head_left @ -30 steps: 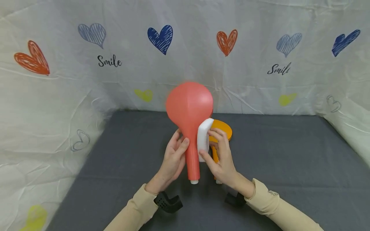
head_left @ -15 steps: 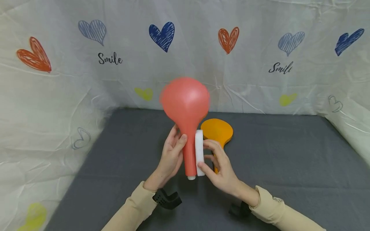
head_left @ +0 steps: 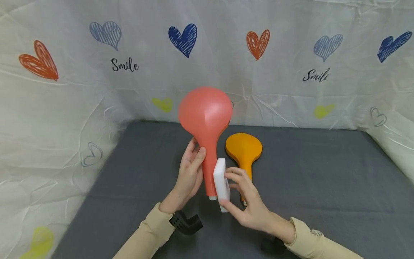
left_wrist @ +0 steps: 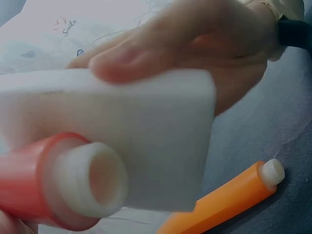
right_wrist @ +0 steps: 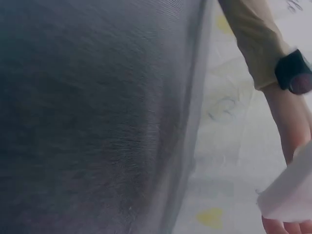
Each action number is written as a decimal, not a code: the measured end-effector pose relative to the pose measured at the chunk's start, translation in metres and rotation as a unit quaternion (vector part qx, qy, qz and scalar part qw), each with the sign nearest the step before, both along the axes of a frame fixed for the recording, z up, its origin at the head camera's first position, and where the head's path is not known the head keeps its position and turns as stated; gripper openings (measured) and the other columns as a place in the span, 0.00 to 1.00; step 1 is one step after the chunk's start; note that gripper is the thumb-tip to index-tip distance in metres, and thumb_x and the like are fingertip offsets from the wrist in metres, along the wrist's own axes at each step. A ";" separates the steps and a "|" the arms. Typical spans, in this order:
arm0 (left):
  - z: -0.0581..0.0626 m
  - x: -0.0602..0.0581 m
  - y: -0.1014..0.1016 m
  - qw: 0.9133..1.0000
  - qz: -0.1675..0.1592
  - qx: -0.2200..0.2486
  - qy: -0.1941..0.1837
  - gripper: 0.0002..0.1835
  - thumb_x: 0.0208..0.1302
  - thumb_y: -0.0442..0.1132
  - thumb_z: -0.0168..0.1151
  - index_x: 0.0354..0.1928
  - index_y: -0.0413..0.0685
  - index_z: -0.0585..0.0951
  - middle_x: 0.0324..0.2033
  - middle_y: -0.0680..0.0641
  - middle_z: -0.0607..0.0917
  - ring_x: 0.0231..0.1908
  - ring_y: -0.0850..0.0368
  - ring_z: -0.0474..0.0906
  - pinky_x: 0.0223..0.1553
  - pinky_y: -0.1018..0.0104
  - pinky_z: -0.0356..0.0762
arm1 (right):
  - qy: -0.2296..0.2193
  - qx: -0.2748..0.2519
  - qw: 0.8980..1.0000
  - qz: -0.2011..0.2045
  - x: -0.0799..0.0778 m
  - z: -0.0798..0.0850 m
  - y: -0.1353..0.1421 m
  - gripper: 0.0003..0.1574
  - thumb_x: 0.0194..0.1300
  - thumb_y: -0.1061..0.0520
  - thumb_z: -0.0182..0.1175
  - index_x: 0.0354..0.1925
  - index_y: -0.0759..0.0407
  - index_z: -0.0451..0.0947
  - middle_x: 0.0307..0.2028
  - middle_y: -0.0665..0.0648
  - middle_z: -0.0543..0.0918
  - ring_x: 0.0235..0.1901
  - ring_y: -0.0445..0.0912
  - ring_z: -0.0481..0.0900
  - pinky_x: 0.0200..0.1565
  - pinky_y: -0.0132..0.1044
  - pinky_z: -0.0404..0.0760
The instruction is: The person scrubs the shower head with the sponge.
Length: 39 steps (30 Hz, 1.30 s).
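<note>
In the head view, my left hand [head_left: 187, 172] grips the neck of a red shower head [head_left: 205, 111], its round head up and its handle pointing down. A hollow white connector [left_wrist: 100, 180] sticks out of the handle end in the left wrist view. My right hand [head_left: 247, 201] pinches a white sponge block [head_left: 220, 185] between thumb and fingers, along the right side of the lower handle. In the left wrist view the sponge lies right behind the handle end. The right wrist view has only part of the sponge [right_wrist: 292, 190], at its right edge.
An orange shower head [head_left: 244, 147] of the same shape lies on the dark grey tabletop [head_left: 310, 172], behind my right hand. White sheeting [head_left: 213, 21] printed with hearts and "Smile" encloses the back and sides.
The sponge has moved down along the red handle with my right hand, from the neck to the lower end. The red shower head has shifted slightly left and up. More of the orange one shows.
</note>
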State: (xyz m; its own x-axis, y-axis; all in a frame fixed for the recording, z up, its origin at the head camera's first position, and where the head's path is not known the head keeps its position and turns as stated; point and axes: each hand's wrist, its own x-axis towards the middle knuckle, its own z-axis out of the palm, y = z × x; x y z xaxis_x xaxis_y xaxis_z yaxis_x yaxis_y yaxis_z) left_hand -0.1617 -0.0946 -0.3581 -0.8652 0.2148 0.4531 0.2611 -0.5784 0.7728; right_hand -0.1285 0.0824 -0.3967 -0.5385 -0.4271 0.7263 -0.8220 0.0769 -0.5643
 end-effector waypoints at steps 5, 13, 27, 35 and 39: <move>-0.001 0.000 0.002 1.000 -0.007 -0.009 -0.010 0.25 0.72 0.28 0.38 0.69 0.44 0.52 0.61 0.44 0.64 0.56 0.53 0.65 0.58 0.64 0.66 | 0.005 0.009 0.999 -0.041 -0.009 0.011 0.000 0.33 0.63 0.47 0.58 0.59 0.63 0.64 0.56 0.66 0.64 0.51 0.53 0.67 0.42 0.41 0.78; -0.011 0.004 0.011 0.999 -0.002 -0.016 -0.040 0.24 0.72 0.31 0.42 0.67 0.42 0.54 0.55 0.45 0.69 0.49 0.56 0.71 0.51 0.68 0.72 | 0.039 0.019 0.997 -0.059 -0.013 0.019 0.000 0.31 0.64 0.48 0.58 0.60 0.62 0.67 0.56 0.66 0.63 0.54 0.56 0.64 0.49 0.41 0.74; -0.031 -0.016 0.005 0.990 0.065 -0.045 -0.115 0.25 0.70 0.28 0.44 0.67 0.35 0.57 0.61 0.38 0.65 0.53 0.59 0.71 0.51 0.71 0.72 | 0.005 0.179 0.983 -0.031 0.017 0.001 0.015 0.34 0.62 0.51 0.61 0.63 0.56 0.63 0.59 0.61 0.60 0.52 0.49 0.65 0.44 0.35 0.76; -0.048 -0.027 -0.001 0.969 0.120 -0.084 -0.201 0.22 0.72 0.29 0.42 0.64 0.30 0.59 0.57 0.35 0.68 0.46 0.62 0.73 0.45 0.73 0.72 | -0.032 0.203 0.948 -0.242 -0.004 0.015 0.061 0.32 0.57 0.57 0.64 0.57 0.65 0.65 0.52 0.63 0.66 0.44 0.52 0.69 0.36 0.43 0.78; -0.053 -0.031 -0.004 0.962 0.131 -0.101 -0.218 0.21 0.72 0.30 0.41 0.63 0.26 0.58 0.57 0.32 0.67 0.45 0.61 0.72 0.44 0.74 0.71 | -0.067 0.248 0.909 -0.327 -0.013 0.013 0.083 0.30 0.58 0.57 0.63 0.53 0.71 0.66 0.47 0.69 0.67 0.41 0.58 0.69 0.35 0.48 0.77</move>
